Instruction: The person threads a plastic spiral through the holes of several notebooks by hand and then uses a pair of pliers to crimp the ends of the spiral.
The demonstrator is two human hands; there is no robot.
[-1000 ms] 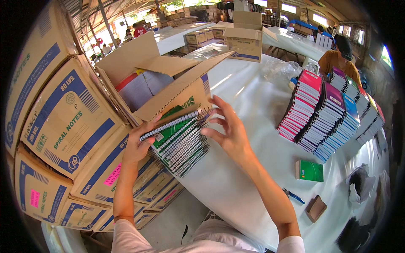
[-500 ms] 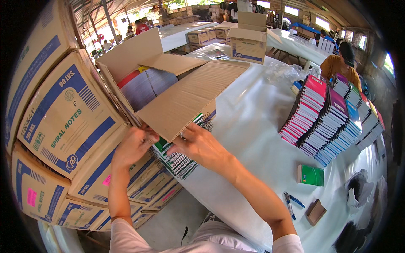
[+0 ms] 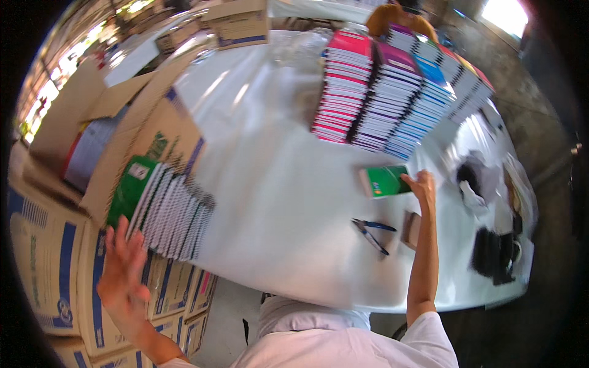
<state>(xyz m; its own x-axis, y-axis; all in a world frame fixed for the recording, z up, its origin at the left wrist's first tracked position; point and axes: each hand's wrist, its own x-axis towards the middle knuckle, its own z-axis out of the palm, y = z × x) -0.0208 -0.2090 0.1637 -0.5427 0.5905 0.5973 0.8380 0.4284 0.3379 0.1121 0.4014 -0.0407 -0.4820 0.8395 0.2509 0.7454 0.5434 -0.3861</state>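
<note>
My right hand [image 3: 422, 186] reaches to the right side of the table, its thumb and fingers closed on the edge of a thick green pad [image 3: 385, 182] that lies flat. My left hand [image 3: 124, 276] is open, fingers spread and a little blurred, beside a row of green-covered spiral notebooks [image 3: 175, 211]. Those notebooks stand at the table's left edge against an open cardboard carton [image 3: 169, 132]. Inside the carton more notebooks [image 3: 92, 150] show between the raised flaps.
Blue-handled pliers [image 3: 373, 234] and a small brown block [image 3: 411, 230] lie near the right forearm. Tall stacks of spiral notebooks [image 3: 343, 86] stand at the far right, a person [image 3: 423, 24] behind them. Closed cartons [image 3: 46, 264] are piled at left. Crumpled plastic [image 3: 475, 184] lies at right.
The view has swung right. My right hand has left the carton flap and gone over to the green pad. My left hand has drawn back from the carton and opened.
</note>
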